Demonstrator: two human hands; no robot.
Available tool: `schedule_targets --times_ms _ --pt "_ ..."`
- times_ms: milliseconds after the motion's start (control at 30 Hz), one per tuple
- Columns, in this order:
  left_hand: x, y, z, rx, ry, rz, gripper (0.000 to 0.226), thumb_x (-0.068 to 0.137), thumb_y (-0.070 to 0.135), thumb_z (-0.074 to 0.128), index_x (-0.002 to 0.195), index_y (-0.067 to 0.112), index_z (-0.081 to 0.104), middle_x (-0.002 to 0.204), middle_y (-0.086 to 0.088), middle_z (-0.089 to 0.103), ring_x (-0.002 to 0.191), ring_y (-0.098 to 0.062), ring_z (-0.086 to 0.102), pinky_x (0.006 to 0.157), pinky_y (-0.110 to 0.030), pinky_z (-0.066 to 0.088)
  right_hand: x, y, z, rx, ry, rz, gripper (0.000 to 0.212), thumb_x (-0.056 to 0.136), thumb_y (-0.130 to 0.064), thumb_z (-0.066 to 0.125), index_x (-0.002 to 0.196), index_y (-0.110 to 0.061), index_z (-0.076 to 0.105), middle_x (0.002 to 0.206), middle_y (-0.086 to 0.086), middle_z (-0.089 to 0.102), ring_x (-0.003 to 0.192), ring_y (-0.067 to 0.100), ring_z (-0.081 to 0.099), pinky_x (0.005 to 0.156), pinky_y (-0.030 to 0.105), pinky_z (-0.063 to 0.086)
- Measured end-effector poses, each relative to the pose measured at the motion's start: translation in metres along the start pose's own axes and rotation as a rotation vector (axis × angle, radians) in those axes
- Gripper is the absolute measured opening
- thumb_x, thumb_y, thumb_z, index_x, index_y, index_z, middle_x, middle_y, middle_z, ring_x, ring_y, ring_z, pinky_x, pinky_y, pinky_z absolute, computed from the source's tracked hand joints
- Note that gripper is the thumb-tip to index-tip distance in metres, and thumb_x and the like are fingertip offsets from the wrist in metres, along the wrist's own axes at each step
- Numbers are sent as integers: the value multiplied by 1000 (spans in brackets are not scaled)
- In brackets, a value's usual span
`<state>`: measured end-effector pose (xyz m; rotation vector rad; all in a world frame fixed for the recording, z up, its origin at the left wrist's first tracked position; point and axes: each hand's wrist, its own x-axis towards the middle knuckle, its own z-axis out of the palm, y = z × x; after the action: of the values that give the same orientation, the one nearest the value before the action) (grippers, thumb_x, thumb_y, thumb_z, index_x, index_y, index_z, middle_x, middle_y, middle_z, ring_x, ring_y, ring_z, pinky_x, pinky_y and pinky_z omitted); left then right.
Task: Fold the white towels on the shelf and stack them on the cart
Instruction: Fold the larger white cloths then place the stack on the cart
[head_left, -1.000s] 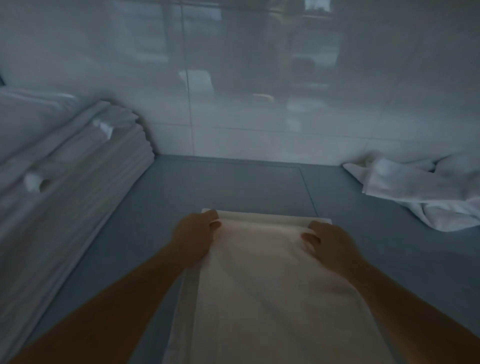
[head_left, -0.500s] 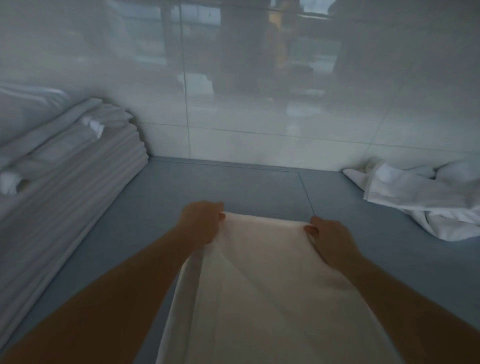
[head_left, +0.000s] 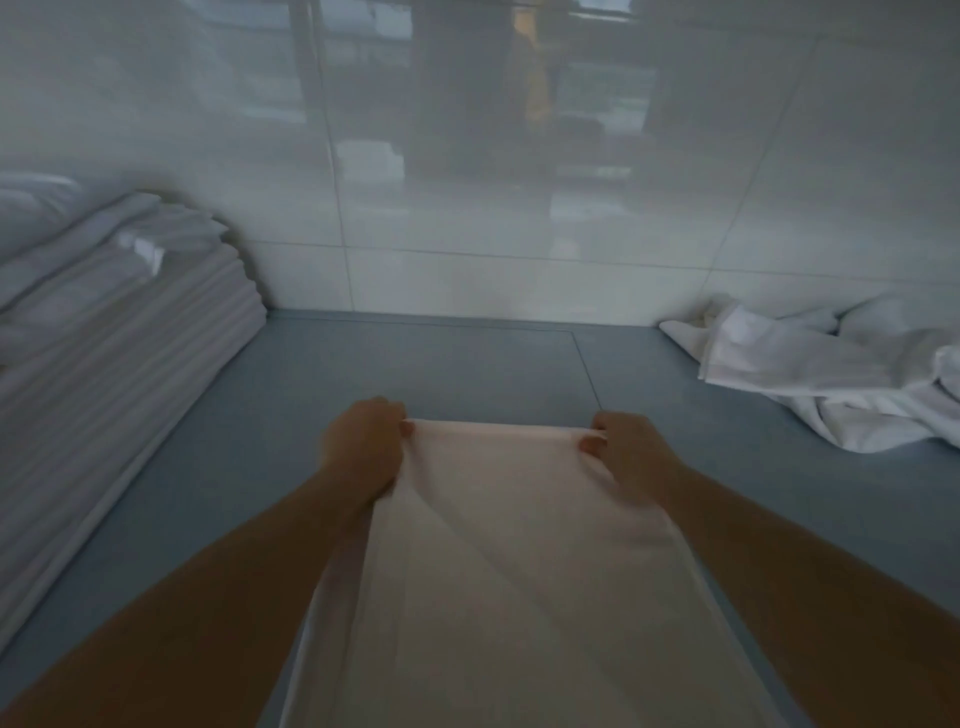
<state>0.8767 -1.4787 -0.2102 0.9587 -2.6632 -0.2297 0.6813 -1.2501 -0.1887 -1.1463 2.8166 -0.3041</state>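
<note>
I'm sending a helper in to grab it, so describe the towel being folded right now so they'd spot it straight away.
Start at the blue-grey shelf surface below the glossy white wall. In its middle, nearest the person, a long flat towel runs away from them, its far corners pinched by the left hand and right hand. Unlike the folded stack at left and crumpled pile at right, it lies single and smooth.

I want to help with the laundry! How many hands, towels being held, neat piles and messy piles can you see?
Bare hands: 2, left hand and right hand
Long pale cloth towel, gripped by its far corners: 1
Neat stack of folded white linens: 1
Crumpled heap of white towels: 1
Total: 5
</note>
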Motion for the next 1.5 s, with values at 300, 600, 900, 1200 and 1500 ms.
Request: schedule_targets --times_ms 300,600,900,1200,1500 --pt "-4 4 -8 74 3 -33 14 96 16 48 100 11 60 102 -16 63 96 -37 60 76 -40 47 -4 9 2 91 177 159 20 92 -18 55 108 -9 61 113 18 60 109 33 54 84 35 41" --pt "-23 54 -9 -234 -383 275 38 100 38 41 128 23 60 138 2 54 129 -13 45 108 -27 31 -43 -63 42 39 -103 -517 49 102 -41 28 150 -32 24 159 -10 12 146 10 10 117 40 3" --pt "-73 8 -26 -300 -216 36 38 103 16 35 138 13 49 146 -9 45 135 -22 39 109 -23 18 -56 -31 25 -159 -193 -103 56 102 -46 14 153 -25 3 161 -3 -4 147 16 -5 118 48 -2" --pt "-170 6 -66 -125 -437 167 48 102 19 32 147 3 27 157 -9 21 145 -20 15 114 -37 13 -207 -45 -16 311 -474 -319 84 79 -69 46 148 -43 6 157 -18 4 144 4 1 119 33 -4" --pt "-218 9 -81 -121 -510 237 80 88 70 18 149 19 29 158 5 22 145 -7 10 116 -35 -3 -265 -32 -24 110 -268 -423 91 77 -66 60 149 -42 10 156 -21 -3 143 -1 1 117 24 0"
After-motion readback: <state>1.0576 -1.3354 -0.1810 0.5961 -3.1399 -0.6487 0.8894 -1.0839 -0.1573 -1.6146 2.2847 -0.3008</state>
